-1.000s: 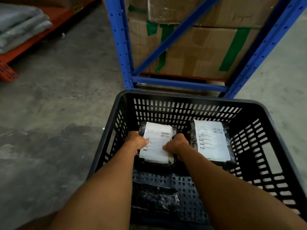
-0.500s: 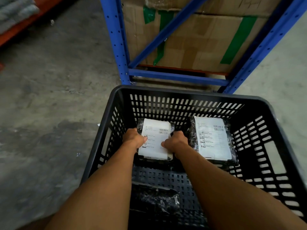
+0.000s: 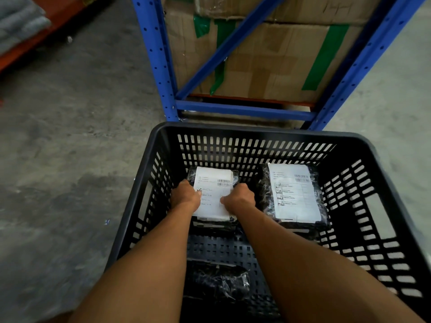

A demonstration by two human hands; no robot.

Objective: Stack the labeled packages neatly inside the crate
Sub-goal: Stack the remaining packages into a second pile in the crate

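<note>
Matt plastic crate (image 3: pixel 233 129); glossy film-wrapped package (image 3: pixel 324 220); rough concrete floor (image 3: pixel 70 136).

The single head-worn camera looks steeply down (and slightly forward) into the nearby crate (image 3: pixel 363 145).

Black crate (image 3: pixel 256 136) with slotted grid walls. Black glossy packages, one at left (image 3: pixel 213 176) and one at right (image 3: pixel 293 194), each under a white label printed with black barcodes and text. Third black package (image 3: pixel 217 280), no label showing. Blue rack frame (image 3: pixel 154 54). Brown cardboard boxes (image 3: pixel 268 66) striped with green tape. Grey mottled floor (image 3: pixel 70 136). Grey folded cloth (image 3: pixel 18 24) on orange shelf (image 3: pixel 35 43).
</note>
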